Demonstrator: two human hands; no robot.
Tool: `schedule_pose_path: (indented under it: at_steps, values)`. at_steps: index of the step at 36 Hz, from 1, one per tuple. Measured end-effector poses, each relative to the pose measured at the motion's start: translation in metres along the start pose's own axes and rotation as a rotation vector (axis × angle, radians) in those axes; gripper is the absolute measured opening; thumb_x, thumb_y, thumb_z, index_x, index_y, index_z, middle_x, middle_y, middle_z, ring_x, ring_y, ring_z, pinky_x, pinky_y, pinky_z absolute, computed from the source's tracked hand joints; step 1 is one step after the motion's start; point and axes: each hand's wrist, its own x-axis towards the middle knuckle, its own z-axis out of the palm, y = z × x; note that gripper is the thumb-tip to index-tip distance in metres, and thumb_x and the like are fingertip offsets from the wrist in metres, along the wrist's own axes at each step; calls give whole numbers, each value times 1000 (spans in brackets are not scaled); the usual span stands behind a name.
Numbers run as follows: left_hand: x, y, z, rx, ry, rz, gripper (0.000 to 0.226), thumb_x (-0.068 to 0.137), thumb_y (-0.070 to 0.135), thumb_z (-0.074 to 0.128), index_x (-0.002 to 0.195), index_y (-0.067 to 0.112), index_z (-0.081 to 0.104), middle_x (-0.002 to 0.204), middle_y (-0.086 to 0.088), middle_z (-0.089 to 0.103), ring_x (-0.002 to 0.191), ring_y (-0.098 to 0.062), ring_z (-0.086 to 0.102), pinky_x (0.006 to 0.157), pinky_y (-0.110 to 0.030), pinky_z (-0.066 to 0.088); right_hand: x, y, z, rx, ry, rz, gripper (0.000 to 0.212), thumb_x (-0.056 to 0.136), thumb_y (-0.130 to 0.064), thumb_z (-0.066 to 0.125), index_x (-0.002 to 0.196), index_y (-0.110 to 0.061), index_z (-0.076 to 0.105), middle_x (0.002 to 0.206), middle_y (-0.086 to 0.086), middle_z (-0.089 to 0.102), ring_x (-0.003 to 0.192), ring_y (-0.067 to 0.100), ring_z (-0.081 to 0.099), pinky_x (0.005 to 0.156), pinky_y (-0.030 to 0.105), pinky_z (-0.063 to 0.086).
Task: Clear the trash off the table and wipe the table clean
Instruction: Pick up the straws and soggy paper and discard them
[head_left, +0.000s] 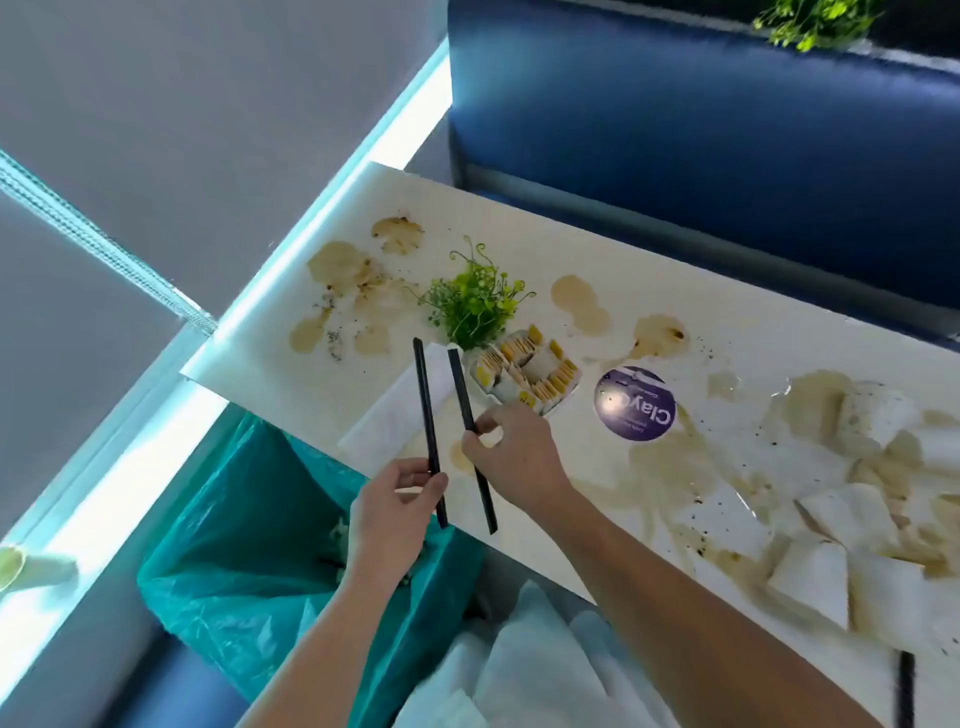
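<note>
Left hand (395, 512): fingers curled, thumb pressed against the lower part of a thin black stick (425, 405), held nearly upright.
Right hand (514, 457): thumb and forefinger pinch a second black stick (462, 389) at mid-length; the other fingers are loosely curled.
Sticks: slim, straight, matte, side by side but apart, over the table's near edge by its left end; their lower tips hang past the edge.
Bin bag (244, 519): teal, crinkled plastic, open below that edge.
Table (597, 260): white, smooth, blotched with brown stains and dark specks.
Napkins (826, 545): soggy, stained white wads heaped at the right end.
Flat napkin (384, 421): white, behind the sticks.
</note>
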Motion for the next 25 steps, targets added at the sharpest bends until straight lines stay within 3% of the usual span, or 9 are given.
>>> schedule_pose_path:
  at_steps: [5,9,11,14,18,22,25]
  values:
    - [7,-40,-49,-68,93,-65,13,89,27,81,97,31,72,84,12,74,70,-8,70,76,-41,62,9,-32,61,-52,-97,-48,18,89,-30,71,100,-16,73,100,3,63,93,16,60,89,30,50]
    - [11,-81,-86,-109,160,-133,15,87,29,81,99,33,73,85,12,76,75,-16,73,79,-49,62,13,-58,110,-105,-196,-112,17,93,-30,68,103,-17,73,96,-3,63,88,13,59,86,24,46]
    - [11,-97,-100,-124,189,-153,19,86,33,81,102,34,72,85,13,76,76,-14,74,78,-48,63,14,-67,133,-113,-242,-122,16,94,-28,66,100,-15,74,89,-4,69,82,14,63,82,28,52]
    - [13,-116,-116,-153,210,-189,25,81,39,80,104,33,71,84,8,76,74,-18,73,75,-49,63,14,-75,166,-133,-302,-96,18,94,-31,66,102,-17,73,88,-3,74,80,16,68,80,33,57]
    - [19,-144,-136,-137,228,-260,27,88,30,80,113,27,70,85,8,76,68,-18,72,73,-46,63,15,-83,208,-183,-390,-59,20,93,-31,67,101,-13,73,91,3,73,84,21,67,81,36,55]
    - [28,-169,-149,-126,207,-314,31,78,49,77,106,38,67,85,15,76,77,-13,74,79,-46,62,17,-83,239,-253,-475,-2,23,94,-32,66,105,-14,73,96,3,74,92,22,67,85,35,54]
    - [39,-189,-155,-94,175,-339,25,81,47,78,102,40,65,83,16,77,80,-10,74,80,-48,62,21,-80,260,-311,-515,39,23,96,-31,65,103,-11,75,99,6,75,97,25,68,88,39,55]
